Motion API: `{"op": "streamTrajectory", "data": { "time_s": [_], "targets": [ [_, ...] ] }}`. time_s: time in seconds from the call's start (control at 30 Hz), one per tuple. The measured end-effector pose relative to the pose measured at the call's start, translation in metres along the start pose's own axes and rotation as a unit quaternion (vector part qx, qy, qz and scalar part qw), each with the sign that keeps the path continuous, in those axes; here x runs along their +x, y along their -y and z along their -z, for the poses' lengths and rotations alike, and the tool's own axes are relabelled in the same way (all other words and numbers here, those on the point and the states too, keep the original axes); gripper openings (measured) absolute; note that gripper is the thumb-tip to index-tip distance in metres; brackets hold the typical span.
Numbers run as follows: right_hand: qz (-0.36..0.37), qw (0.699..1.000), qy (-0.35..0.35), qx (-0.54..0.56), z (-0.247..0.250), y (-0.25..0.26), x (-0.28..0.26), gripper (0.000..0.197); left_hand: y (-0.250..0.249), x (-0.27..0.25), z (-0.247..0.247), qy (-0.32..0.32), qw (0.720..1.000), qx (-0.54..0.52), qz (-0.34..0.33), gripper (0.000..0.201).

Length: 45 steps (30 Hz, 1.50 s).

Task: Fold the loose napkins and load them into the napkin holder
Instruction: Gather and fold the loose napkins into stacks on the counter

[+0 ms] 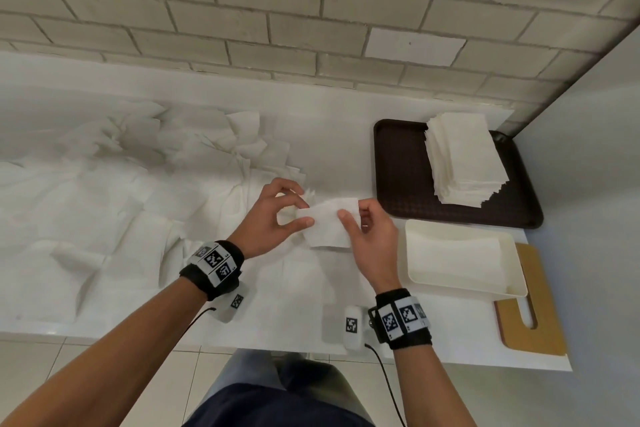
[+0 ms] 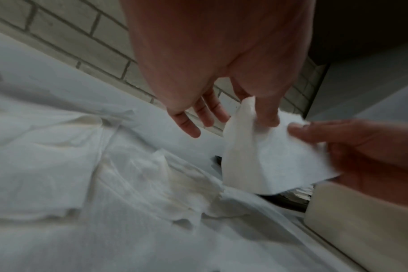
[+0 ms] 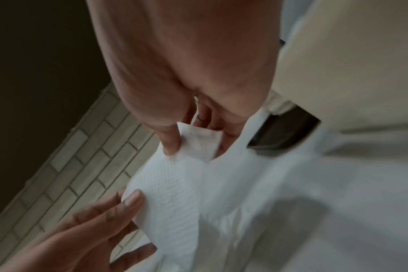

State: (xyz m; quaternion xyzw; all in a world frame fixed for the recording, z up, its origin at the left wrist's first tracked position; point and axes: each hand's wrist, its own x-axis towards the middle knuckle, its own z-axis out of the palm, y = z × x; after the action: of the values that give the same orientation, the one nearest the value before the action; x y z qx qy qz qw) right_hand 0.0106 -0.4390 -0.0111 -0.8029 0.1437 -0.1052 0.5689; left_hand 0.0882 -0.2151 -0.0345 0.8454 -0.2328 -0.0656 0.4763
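A white napkin [image 1: 329, 224], partly folded, is held in the air between both hands above the counter. My left hand [image 1: 306, 214] pinches its left edge between thumb and forefinger, the other fingers spread. My right hand [image 1: 353, 211] pinches the right edge, thumb on top. In the left wrist view the left thumb presses the napkin [image 2: 256, 156] and the right hand [image 2: 314, 132] holds its far corner. The right wrist view shows the right hand [image 3: 198, 143] gripping the napkin [image 3: 175, 184]. The cream napkin holder [image 1: 450, 282] lies just right of my right wrist. Loose napkins [image 1: 138, 177] cover the counter's left.
A brown tray [image 1: 398, 170] at the back right carries a tall stack of folded napkins [image 1: 464, 156]. A wooden board [image 1: 540, 315] lies under the holder's right side. A brick wall runs along the back and a grey wall closes the right. The counter edge is near my body.
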Motion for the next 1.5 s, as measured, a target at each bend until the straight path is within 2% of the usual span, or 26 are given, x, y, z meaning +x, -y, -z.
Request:
{"op": "streamTrajectory", "data": {
  "time_s": [0.13,0.2,0.27,0.3,0.5,0.6,0.67,0.77,0.83,0.9,0.97,1.03,1.1,1.17,1.3,1.37,1.43,1.5],
  "targets": [
    [0.034,0.999,-0.022,0.02,0.02,0.014,-0.013,0.016,-0.004,-0.008,0.019,0.075,0.996,0.047,0.017,0.022],
    [0.047,0.997,-0.039,-0.046,0.032,0.01,-0.023,0.018,-0.013,-0.016,0.029,0.08,0.995,-0.014,0.051,0.02],
    [0.068,0.99,-0.026,-0.124,0.038,0.001,-0.039,0.021,-0.021,-0.026,0.032,0.084,0.981,-0.13,0.119,0.016],
    [0.077,0.985,-0.011,-0.155,0.038,-0.005,-0.048,0.024,-0.023,-0.032,0.03,0.09,0.975,-0.151,0.138,0.016],
    [0.097,0.926,0.086,-0.354,0.023,-0.056,-0.086,0.037,-0.003,-0.066,-0.009,0.156,0.977,0.028,0.141,0.036],
    [0.093,0.892,0.085,-0.435,0.015,-0.082,-0.087,0.045,0.004,-0.069,-0.024,0.192,0.966,0.091,0.151,0.041],
    [0.094,0.883,0.067,-0.455,0.011,-0.087,-0.086,0.051,0.01,-0.061,-0.026,0.166,0.965,0.145,0.142,0.037],
    [0.111,0.868,0.044,-0.483,0.009,-0.082,-0.082,0.048,0.015,-0.033,-0.019,0.055,0.974,0.203,0.079,0.024],
    [0.114,0.85,0.08,-0.508,0.008,-0.081,-0.079,0.052,0.021,-0.01,-0.014,0.02,0.965,0.261,0.029,0.036],
    [0.098,0.844,0.107,-0.517,0.005,-0.082,-0.076,0.052,0.031,0.014,-0.009,0.044,0.948,0.316,0.016,0.064],
    [0.077,0.845,0.117,-0.516,0.003,-0.081,-0.074,0.052,0.036,0.033,-0.007,0.1,0.939,0.328,0.029,0.074],
    [0.063,0.845,0.124,-0.517,0.003,-0.077,-0.074,0.053,0.037,0.045,-0.005,0.146,0.928,0.342,0.034,0.061],
    [0.06,0.854,0.121,-0.503,0.004,-0.073,-0.073,0.053,0.037,0.052,-0.003,0.152,0.926,0.344,0.021,0.043],
    [0.067,0.876,0.104,-0.467,0.004,-0.064,-0.069,0.051,0.037,0.056,0.002,0.112,0.942,0.317,0.01,0.024],
    [0.118,0.908,0.056,-0.399,-0.007,-0.043,-0.04,0.05,0.036,0.057,0.011,0.034,0.973,0.229,0.021,0.02],
    [0.153,0.898,0.062,-0.407,-0.021,-0.036,-0.02,0.062,0.033,0.056,0.016,0.016,0.979,0.201,0.031,0.019],
    [0.189,0.878,0.107,-0.428,-0.036,-0.031,-0.002,0.076,0.033,0.054,0.02,0.006,0.981,0.186,0.046,0.02],
    [0.217,0.855,0.156,-0.444,-0.053,-0.033,0.014,0.073,0.032,0.051,0.024,0.002,0.981,0.181,0.068,0.022]
  ]
}}
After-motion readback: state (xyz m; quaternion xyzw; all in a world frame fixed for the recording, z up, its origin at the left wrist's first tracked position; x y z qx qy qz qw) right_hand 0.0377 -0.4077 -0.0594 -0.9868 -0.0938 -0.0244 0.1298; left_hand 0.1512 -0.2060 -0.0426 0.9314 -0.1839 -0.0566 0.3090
